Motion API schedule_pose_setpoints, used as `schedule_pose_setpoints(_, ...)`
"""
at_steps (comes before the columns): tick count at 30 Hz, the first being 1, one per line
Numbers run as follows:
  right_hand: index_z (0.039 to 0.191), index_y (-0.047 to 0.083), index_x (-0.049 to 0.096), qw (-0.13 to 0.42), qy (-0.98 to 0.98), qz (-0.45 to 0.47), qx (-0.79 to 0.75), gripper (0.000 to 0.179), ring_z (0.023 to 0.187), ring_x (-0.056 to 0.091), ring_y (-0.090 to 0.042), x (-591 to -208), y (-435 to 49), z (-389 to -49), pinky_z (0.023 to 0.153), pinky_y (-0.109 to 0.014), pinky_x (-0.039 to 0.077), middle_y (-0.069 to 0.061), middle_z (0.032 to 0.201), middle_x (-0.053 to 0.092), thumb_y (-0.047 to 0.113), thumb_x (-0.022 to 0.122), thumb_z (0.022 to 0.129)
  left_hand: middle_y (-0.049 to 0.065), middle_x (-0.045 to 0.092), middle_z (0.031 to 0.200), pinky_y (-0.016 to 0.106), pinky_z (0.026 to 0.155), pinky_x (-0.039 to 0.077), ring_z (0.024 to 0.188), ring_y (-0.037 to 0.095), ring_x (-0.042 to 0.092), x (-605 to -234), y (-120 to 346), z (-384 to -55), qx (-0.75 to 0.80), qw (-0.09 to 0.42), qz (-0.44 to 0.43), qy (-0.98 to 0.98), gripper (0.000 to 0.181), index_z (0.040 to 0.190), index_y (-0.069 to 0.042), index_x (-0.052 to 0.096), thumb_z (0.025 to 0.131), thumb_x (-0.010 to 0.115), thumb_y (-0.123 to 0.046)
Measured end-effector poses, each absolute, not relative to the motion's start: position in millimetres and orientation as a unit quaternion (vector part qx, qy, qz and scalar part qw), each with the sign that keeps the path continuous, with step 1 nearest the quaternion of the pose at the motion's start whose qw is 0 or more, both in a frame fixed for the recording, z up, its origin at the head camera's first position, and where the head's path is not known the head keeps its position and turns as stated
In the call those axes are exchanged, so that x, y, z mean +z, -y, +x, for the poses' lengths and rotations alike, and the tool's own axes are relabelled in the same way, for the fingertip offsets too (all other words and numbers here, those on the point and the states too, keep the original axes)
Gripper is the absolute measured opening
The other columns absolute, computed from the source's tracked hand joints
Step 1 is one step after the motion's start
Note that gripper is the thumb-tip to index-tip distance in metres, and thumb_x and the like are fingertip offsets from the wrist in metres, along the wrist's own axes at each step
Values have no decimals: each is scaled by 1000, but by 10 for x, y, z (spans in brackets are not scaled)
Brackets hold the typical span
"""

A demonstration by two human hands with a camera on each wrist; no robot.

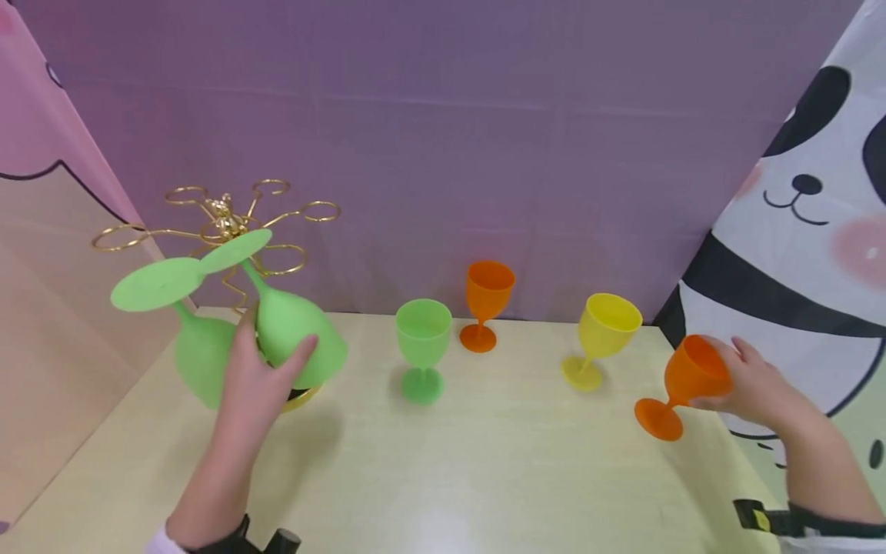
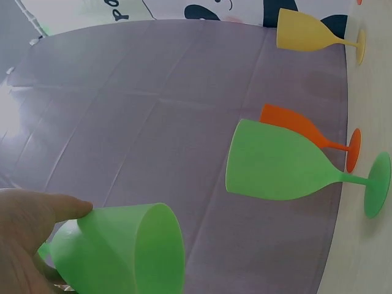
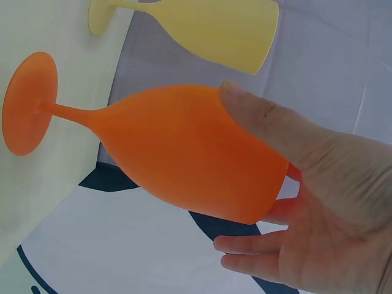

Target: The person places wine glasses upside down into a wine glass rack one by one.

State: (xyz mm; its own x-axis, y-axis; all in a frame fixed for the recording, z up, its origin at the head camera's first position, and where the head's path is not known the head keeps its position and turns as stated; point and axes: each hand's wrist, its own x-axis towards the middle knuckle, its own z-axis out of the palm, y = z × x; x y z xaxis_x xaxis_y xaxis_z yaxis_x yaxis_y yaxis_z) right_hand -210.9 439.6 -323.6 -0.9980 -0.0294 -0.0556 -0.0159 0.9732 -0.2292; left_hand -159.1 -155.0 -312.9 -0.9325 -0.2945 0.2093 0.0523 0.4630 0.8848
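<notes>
My left hand (image 1: 259, 385) grips the bowl of an upside-down green goblet (image 1: 298, 335), its foot up beside the loops of a gold wire glass rack (image 1: 228, 223). Left of it, another upside-down green goblet (image 1: 201, 358) is partly hidden by that hand. In the left wrist view, the thumb lies along the held goblet (image 2: 122, 245), whose mouth faces away from the palm. At the right, my right hand (image 1: 754, 385) holds an orange goblet (image 1: 695, 373) by its bowl, thumb on one side and fingers behind. The orange goblet leans, its foot close over the table.
On the table (image 1: 484, 477) stand an upright green goblet (image 1: 424, 338), an orange goblet (image 1: 488, 292) behind it and a yellow goblet (image 1: 605, 331). A purple backdrop (image 1: 443, 154) rises along the back edge, with a panda-print panel (image 1: 817, 231) at the right.
</notes>
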Motion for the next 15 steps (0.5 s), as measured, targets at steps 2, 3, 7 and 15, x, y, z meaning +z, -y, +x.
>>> schedule_pose_setpoints(2,145,-3,23,37,-992,-10,-118,111,114,21,-69,-3238,-4397,-2130,86,-83,26,-48,141,5,40,87,64,23,30,153,60,108,35,134,42,36,-3115,1562,-1616,-508,169,75,841,92,156,-8,8,90,68,-32)
schedule_pose_setpoints(3,144,-3,24,39,-992,-11,-117,111,113,21,-69,-3237,-4396,-2138,86,-82,27,-48,140,6,39,87,64,23,29,153,60,108,35,134,42,37,-3111,1568,-1629,-506,169,74,843,92,156,-8,8,90,68,-33)
schedule_pose_setpoints(7,143,-4,25,45,-993,-17,-109,109,111,23,-67,-3230,-4377,-2162,85,-81,31,-49,138,9,39,87,64,23,30,153,60,108,34,134,41,36,-3107,1575,-1674,-494,162,74,851,92,156,-9,9,90,68,-35)
schedule_pose_setpoints(15,140,-6,26,46,-993,-15,-109,104,109,24,-66,-3201,-4324,-2178,84,-79,34,-50,135,11,30,88,65,24,30,152,60,108,34,135,42,36,-3106,1568,-1760,-495,146,74,853,90,155,-5,11,91,65,-38)
